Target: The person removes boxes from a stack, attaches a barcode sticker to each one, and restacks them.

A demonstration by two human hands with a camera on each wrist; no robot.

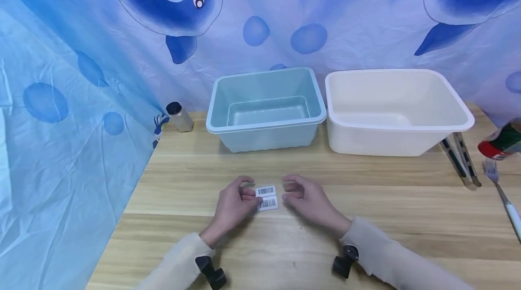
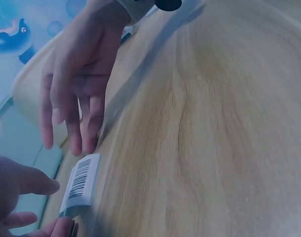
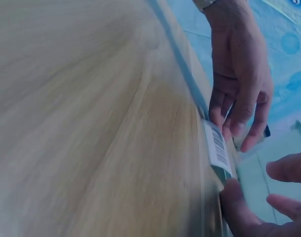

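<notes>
White barcode label (image 1: 266, 197) at lower centre on wooden table (image 1: 366, 199); left hand (image 1: 232, 206) grip pinches its edge; right hand (image 1: 307, 199) just beside, grip loose, holding nothing.

Under your beige sleeves (image 1: 390, 258) sits a white label (image 1: 266, 197) striped with black barcodes on pale, grained wood table (image 1: 366, 190), with a light teal tub (image 1: 266, 108) beside a cream-white tub (image 1: 396, 109) and a blue dolphin-print curtain (image 1: 61, 100) behind.
</notes>
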